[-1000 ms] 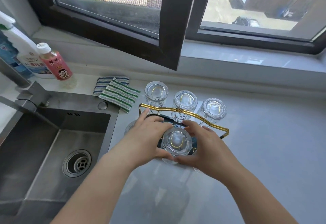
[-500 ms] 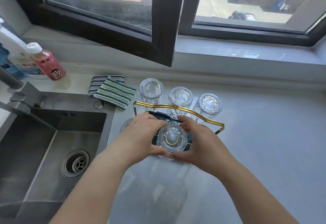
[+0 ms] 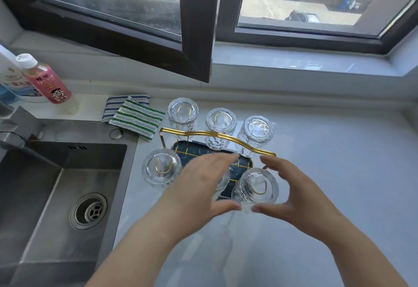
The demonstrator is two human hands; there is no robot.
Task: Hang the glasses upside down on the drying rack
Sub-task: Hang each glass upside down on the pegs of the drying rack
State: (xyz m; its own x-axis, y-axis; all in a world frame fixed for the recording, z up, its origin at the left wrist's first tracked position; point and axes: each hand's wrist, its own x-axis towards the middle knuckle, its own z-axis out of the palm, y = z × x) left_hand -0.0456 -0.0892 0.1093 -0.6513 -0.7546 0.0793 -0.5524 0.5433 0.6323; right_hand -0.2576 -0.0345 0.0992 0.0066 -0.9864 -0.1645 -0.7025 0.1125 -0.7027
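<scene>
Hands are spread open, each grip wide. The right hand (image 3: pixel 300 192) is curved around the near-right glass (image 3: pixel 256 188), which hangs upside down on the drying rack (image 3: pixel 217 136); thumb and fingers lie close to its wall, though contact cannot be told. The left hand (image 3: pixel 201 187) is blurred and held above a near-middle glass (image 3: pixel 222 182), which is mostly hidden. A near-left glass (image 3: pixel 161 166) and three far glasses (image 3: pixel 220 121) are also seen inverted on the gold rack, over its dark tray (image 3: pixel 181 148). On the tabletop (image 3: pixel 328 151), striped cloths (image 3: pixel 135 117) are laid left of the rack, with a sink (image 3: pixel 56 185) further left and a pink bottle (image 3: pixel 45 80) behind it.
</scene>
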